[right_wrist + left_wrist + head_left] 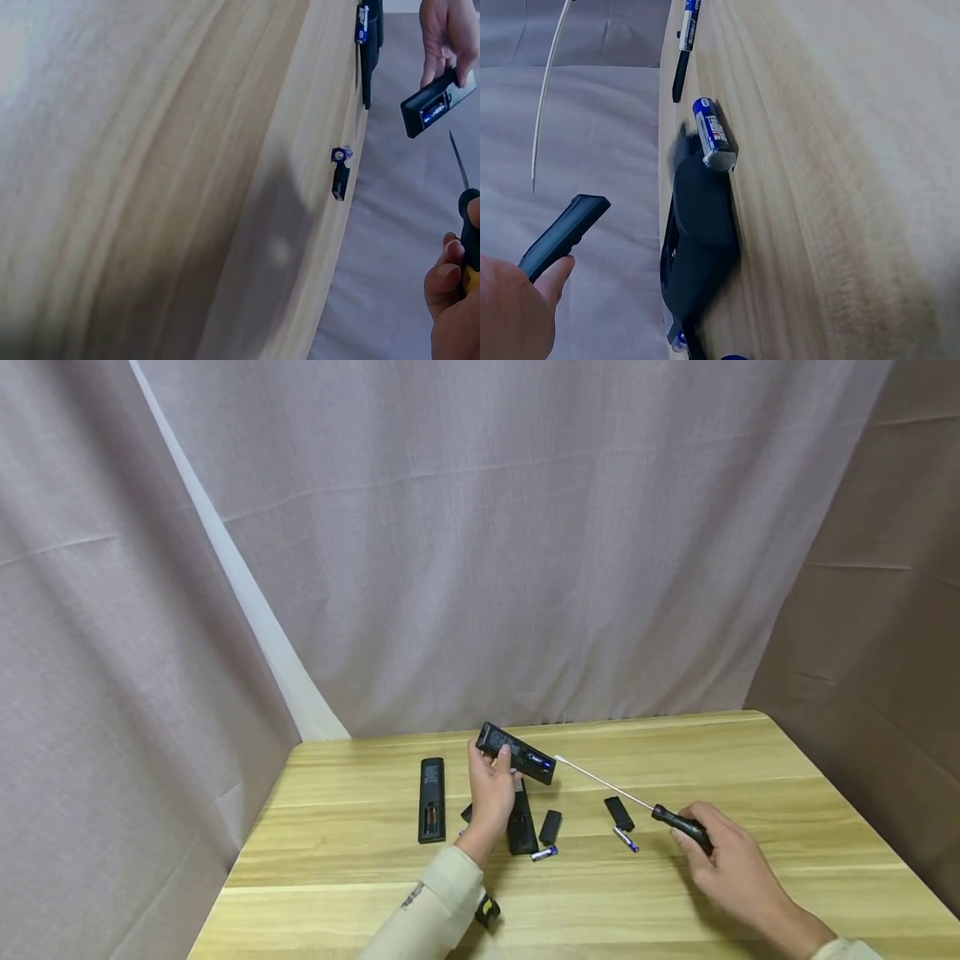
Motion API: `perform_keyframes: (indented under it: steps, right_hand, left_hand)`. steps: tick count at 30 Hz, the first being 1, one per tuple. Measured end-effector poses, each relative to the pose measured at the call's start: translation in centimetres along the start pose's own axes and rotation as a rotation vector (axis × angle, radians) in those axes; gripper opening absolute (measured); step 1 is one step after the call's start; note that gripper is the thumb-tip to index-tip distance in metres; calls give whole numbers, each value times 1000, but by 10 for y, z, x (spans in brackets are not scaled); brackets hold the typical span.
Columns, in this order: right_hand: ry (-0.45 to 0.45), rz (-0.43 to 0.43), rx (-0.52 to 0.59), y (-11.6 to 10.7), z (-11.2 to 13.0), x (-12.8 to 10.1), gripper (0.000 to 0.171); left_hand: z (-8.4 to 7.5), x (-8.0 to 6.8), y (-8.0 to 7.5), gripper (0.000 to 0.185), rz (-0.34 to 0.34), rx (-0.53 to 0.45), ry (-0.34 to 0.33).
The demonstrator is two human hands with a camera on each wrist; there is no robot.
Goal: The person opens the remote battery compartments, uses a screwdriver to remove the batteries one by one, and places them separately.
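My left hand (pixel 491 802) holds a black remote control (pixel 491 739) raised over the table, its back showing. A blue-and-silver battery (pixel 433 113) sits in its uncovered compartment. My right hand (pixel 735 864) grips the black handle of a screwdriver (pixel 678 827); in the right wrist view some yellow shows on the handle. The long thin shaft points left, its tip right by the end of the held remote in the head view. In the left wrist view the fingers partly cover the remote (pixel 566 232). Beneath the left hand, another remote (pixel 522 827) lies partly hidden.
On the wooden table (pixel 337 827), a third remote (pixel 432 785) lies at left with its battery compartment uncovered. Two black covers, one left (pixel 551 827) and one right (pixel 619 813), lie near loose batteries (pixel 626 839). A black-and-yellow object (pixel 487 910) shows beside the left sleeve. Grey curtains surround the table.
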State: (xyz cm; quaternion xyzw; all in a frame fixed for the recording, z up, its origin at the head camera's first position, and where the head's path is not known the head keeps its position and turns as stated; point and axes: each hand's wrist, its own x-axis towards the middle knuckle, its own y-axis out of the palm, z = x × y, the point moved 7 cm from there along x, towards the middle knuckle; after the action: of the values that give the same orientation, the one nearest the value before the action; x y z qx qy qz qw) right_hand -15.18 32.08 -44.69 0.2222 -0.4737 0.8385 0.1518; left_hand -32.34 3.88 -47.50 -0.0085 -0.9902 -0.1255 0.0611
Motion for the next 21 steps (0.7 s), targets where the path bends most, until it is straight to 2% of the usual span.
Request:
perform_keyframes:
  steps: [10,21]
  right_hand:
    - [78,8,31,1,-6,2,16]
    - [69,2,29,0,-5,-1,17]
  left_hand:
    - [-4,0,-5,30,-3,-23,1]
    - [-6,-2,-5,32,26,-34,4]
